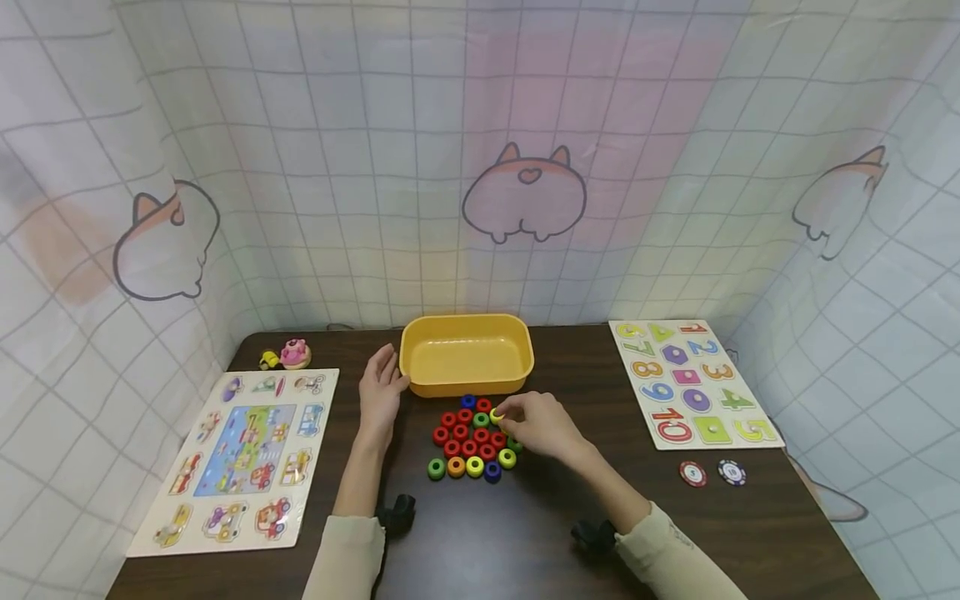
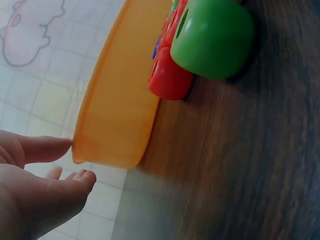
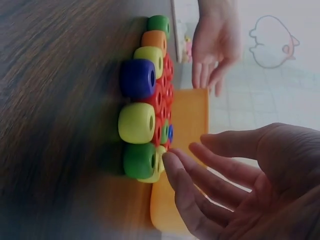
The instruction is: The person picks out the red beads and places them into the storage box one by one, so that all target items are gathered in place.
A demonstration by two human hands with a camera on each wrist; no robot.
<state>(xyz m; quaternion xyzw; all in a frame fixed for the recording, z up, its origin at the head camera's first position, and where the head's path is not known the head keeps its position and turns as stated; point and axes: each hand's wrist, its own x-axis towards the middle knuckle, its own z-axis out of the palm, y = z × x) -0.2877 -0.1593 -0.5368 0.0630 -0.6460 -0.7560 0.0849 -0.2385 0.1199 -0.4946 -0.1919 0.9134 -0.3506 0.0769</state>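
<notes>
Our left hand (image 1: 382, 387), its fingers loose, gripped nothing; its thumb tip touched the left corner of a shallow, yellow, smooth-walled basin (image 1: 465, 389). We saw the basin near the back edge of a dark, wood-grained table (image 1: 487, 533).

Just in front of the basin lay a close cluster of glossy, barrel-shaped beads with round holes. Along its near side, left to right, we picked out a green bead (image 1: 431, 472), an orange bead (image 1: 452, 470), a yellow bead (image 1: 470, 470) and a dark-blue bead (image 1: 488, 475). Red beads (image 1: 455, 437) filled most of the middle.

Toward the cluster's back right, a bright yellow, ring-like bead (image 1: 492, 417) sat at the fingertips of our right hand (image 1: 546, 423). We could not tell whether they pinched it or merely touched it. For a clean pick-up, we judged it best to pinch the bead across its sides and lift straight up, so that its neighbours were not dragged; the left thumb needed only light contact, lest it nudge the basin.

Farther right, well apart, lay a white board (image 1: 667, 373) with coloured number and shape pieces, and in front of it a round red-and-white chip (image 1: 693, 474) beside a round dark-blue-and-white chip (image 1: 732, 472).
</notes>
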